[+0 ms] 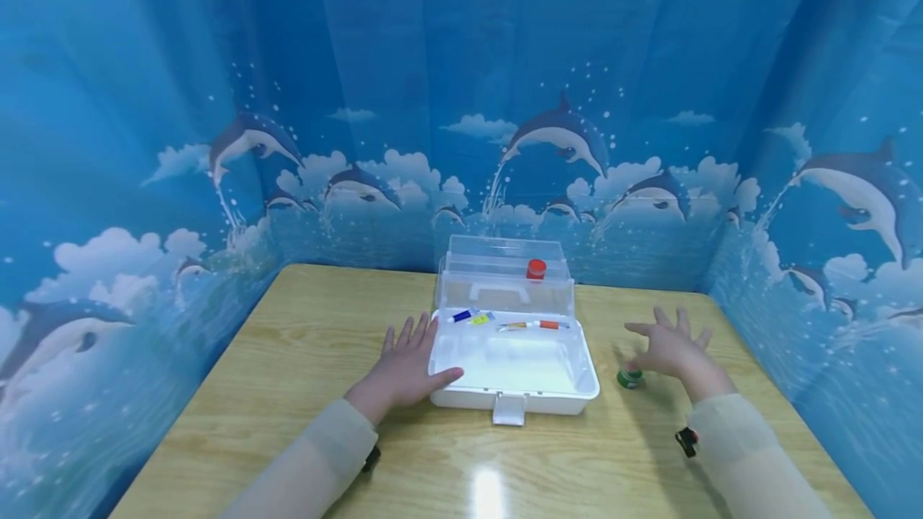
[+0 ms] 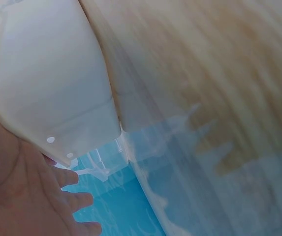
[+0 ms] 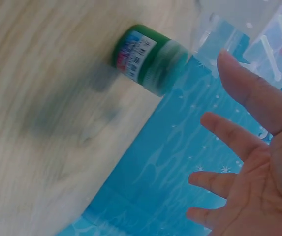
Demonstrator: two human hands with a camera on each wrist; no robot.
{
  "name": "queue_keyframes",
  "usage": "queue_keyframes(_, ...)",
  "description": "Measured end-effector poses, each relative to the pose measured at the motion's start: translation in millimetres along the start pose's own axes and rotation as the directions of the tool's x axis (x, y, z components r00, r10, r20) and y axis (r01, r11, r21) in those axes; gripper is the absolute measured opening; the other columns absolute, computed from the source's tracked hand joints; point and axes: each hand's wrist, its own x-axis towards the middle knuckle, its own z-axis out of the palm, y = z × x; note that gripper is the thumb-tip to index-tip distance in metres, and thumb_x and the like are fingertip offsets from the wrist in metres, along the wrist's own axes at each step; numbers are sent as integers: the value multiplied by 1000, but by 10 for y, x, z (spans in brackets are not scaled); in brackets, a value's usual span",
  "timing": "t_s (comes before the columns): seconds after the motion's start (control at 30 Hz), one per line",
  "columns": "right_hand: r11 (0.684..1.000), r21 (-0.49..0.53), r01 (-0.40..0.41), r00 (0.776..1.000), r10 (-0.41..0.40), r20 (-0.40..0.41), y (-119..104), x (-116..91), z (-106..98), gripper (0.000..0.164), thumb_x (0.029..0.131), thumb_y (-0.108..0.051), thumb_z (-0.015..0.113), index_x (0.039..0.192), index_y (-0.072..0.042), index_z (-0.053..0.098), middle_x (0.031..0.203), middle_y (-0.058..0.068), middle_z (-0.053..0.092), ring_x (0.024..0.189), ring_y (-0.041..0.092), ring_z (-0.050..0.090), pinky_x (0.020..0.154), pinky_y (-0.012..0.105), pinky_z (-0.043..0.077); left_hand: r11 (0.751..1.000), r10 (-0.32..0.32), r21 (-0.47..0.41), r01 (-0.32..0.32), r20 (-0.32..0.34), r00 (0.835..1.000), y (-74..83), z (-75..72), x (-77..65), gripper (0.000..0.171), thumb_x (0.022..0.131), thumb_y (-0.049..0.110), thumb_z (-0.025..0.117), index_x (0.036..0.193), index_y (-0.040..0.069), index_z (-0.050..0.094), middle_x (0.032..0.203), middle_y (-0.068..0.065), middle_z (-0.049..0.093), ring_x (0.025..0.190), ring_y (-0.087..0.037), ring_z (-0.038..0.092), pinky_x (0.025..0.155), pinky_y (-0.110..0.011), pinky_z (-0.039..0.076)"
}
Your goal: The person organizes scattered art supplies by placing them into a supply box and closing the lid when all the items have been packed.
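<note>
A white plastic case with a raised clear lid stands on the table. My left hand touches its left side with fingers spread straight; in the left wrist view that hand lies along the white wall. To the right of the case is a small green paint jar with a printed label. Spread fingers of my right hand hover just beside and above the jar, holding nothing. Whether the thumb touches the jar in the head view cannot be told.
Inside the case, along its back, lie a blue tube, a yellow tube and an orange-and-white tube. A red-lidded jar sits in the lid part. Blue dolphin-print curtains surround the wooden table.
</note>
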Motion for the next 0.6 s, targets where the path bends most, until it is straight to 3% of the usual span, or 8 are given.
queue_keyframes(0.33,1000,-26,-3,1000,4,25,45,-11,107,85,70,-40,88,140,-5,56,153,43,5,137,66,-17,92,84,-19,1000,2,-6,-1,2,1000,-4,10,7,109,86,86,34,162,12,9,168,-12,3,153,-38,1,119,-61,-2)
queue_keyframes(0.6,1000,18,0,999,-1,45,71,-23,133,75,69,-32,89,133,-2,63,153,43,4,136,65,-20,90,82,-22,1000,-9,-3,9,17,1000,1,0,4,110,85,87,33,162,13,6,167,-11,0,153,-37,0,119,-60,-2)
